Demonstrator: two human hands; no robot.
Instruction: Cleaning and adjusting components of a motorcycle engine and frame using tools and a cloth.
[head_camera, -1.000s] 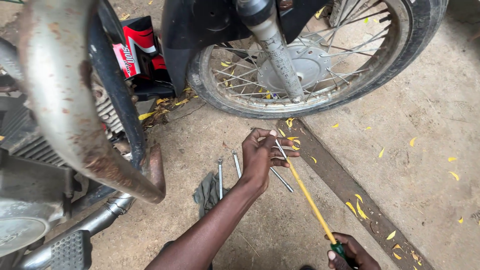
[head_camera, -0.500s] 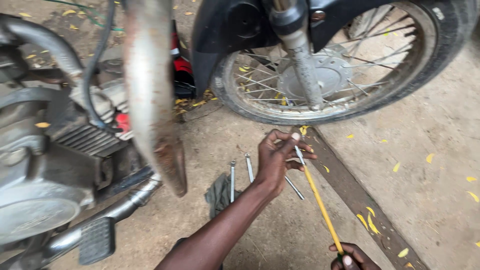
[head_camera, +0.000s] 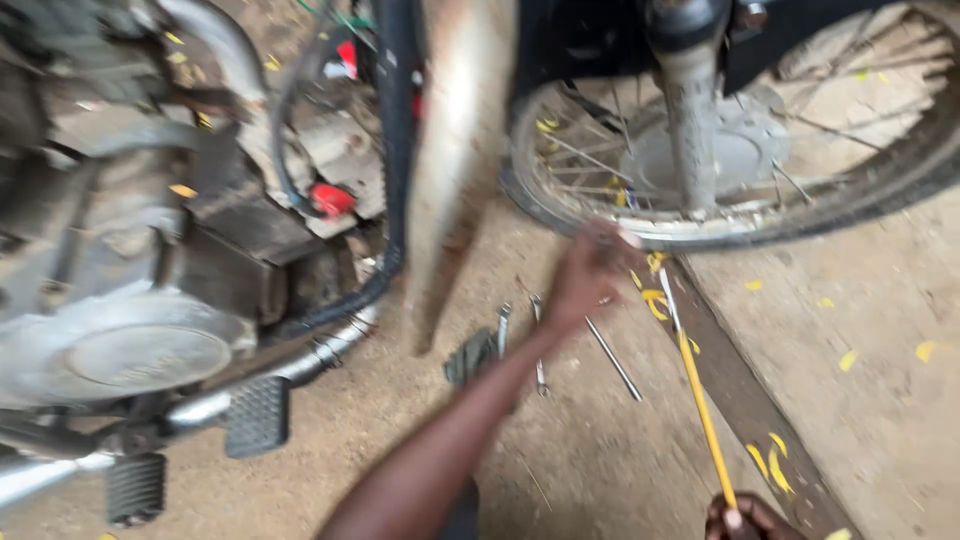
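A motorcycle (head_camera: 150, 250) fills the upper and left part of the view, its engine casing and footpegs blurred by camera motion, and its spoked front wheel (head_camera: 740, 150) serves as the landmark here, standing on the dusty concrete floor (head_camera: 880, 420). To the left of the wheel a rusty, curved metal part (head_camera: 450, 180) hangs down close to the camera, too smeared to identify further. Below the wheel's rim a dark flat strip (head_camera: 740, 390) runs diagonally across the floor, with small yellow petals scattered on and beside it. A long yellow-shafted screwdriver (head_camera: 700, 400) lies along that strip, its metal tip pointing up toward the wheel's rim, probably so the tip can be steered from both ends. The left hand (head_camera: 590, 280) reaches out just below the rim, near the tip; motion blur hides whether its fingers are closed on the tip or merely curled beside it. The right hand (head_camera: 755, 518), well below the wheel at the bottom edge of the view, has its fingers wrapped around the handle end. Just left of the left hand, several loose wrenches (head_camera: 520, 330) and a thin metal rod (head_camera: 612, 358) lie on the floor beside a dark rag (head_camera: 468, 357), within easy reach.
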